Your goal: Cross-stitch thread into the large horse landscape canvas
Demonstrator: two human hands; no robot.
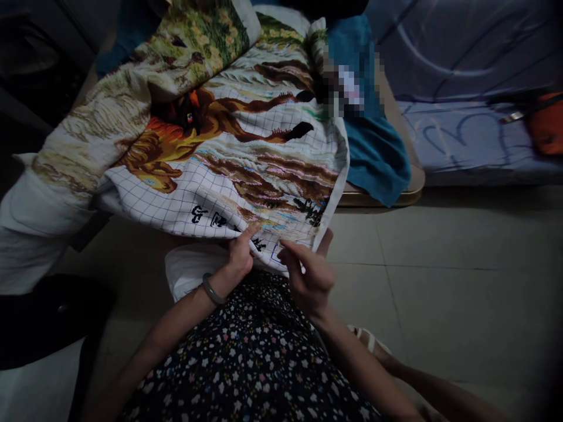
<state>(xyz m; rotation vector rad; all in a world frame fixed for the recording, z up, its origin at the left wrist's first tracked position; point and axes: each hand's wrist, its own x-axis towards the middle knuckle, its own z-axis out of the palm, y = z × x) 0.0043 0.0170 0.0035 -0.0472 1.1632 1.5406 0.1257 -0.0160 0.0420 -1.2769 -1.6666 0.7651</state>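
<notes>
A large cross-stitch cloth [185, 211] with a printed grid, brown and orange stitched animal shapes and several black stitched characters spreads over my lap and the table. My left hand [241, 253] grips its near edge, thumb on top and the other fingers hidden underneath. A grey bangle [213, 289] circles that wrist. Just to the right, my right hand [310, 274] is closed in a pinch over the cloth's near right corner, by a small blue drawn outline. Whatever thin thing may be between those fingertips is too small and dark to make out.
A teal cloth [378, 158] lies under the stitched cloth on a table with a rounded metal-trimmed edge [396, 198]. A patterned sofa [466, 138] with an orange bag [546, 124] stands at right. A sandalled foot [369, 340] rests on the tiled floor [440, 281].
</notes>
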